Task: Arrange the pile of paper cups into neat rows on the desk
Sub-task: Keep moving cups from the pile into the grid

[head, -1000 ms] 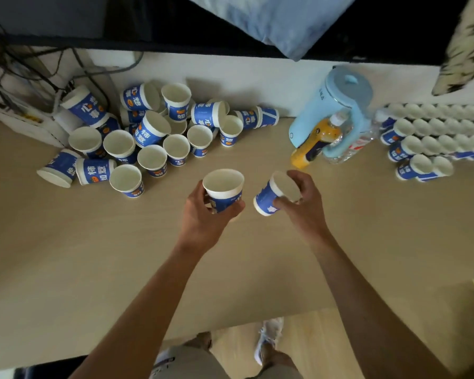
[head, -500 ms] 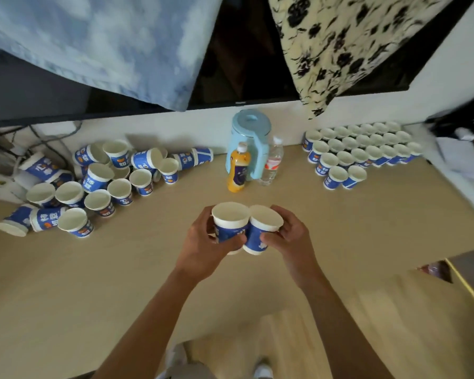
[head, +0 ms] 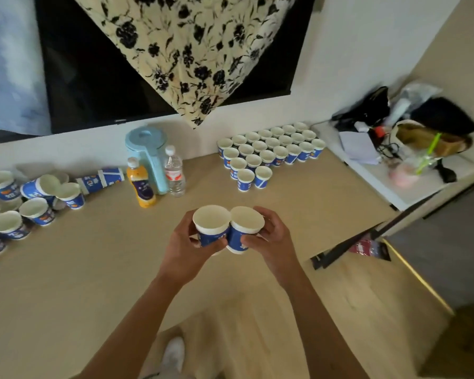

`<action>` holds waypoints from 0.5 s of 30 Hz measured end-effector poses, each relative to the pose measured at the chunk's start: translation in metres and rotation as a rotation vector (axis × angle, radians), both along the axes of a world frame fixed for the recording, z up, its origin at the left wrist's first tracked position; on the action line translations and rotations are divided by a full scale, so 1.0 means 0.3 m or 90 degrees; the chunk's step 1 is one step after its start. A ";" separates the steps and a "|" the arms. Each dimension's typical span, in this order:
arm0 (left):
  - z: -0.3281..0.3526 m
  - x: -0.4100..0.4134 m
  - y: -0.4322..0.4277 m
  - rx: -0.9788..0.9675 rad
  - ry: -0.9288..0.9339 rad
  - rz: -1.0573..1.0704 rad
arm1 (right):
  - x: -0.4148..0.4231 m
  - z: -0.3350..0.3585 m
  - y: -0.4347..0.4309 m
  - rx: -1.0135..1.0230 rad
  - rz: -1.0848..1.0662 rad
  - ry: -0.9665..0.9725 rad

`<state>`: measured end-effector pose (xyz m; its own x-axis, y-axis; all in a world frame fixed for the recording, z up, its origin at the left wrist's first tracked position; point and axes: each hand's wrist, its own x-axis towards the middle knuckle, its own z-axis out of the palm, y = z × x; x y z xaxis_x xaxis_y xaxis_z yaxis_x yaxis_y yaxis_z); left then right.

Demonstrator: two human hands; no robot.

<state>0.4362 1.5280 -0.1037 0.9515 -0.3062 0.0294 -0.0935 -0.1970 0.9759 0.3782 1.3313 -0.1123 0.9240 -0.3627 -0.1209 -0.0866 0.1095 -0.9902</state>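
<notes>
The left hand (head: 185,243) holds one paper cup (head: 212,228) upright at centre frame, fingers curled round its blue wall. The right hand (head: 272,239) holds a second cup (head: 245,231) in the same way. The two rims touch. Both cups are carried above the desk (head: 93,269), mouths up, so each can be set down without turning.

The rows (head: 268,151) stand right of centre in the upper half of the frame, against the wall (head: 340,64), with cups upright and rim to rim. The front row (head: 253,177) holds only two cups. Judged from the pattern, the bare desk just right of them is the likely destination.

The pile (head: 25,203) lies at the left edge of the frame, some cups standing and others on their sides. A kettle (head: 148,149), an orange bottle (head: 141,187) and a water bottle (head: 174,173) stand between the pile and the rows.

The step in hand appears to be transfer from the pile to the rows. Paper walls deform, so the grip should stay light. Lower each cup just beside its neighbour to avoid toppling the row.
</notes>
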 end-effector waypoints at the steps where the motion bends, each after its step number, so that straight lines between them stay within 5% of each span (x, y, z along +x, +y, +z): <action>1: 0.000 0.004 -0.042 0.003 -0.003 0.000 | -0.001 -0.004 -0.035 0.002 -0.017 0.004; 15: -0.149 0.257 -0.568 -0.007 0.013 0.068 | 0.200 -0.150 -0.517 -0.019 -0.137 0.068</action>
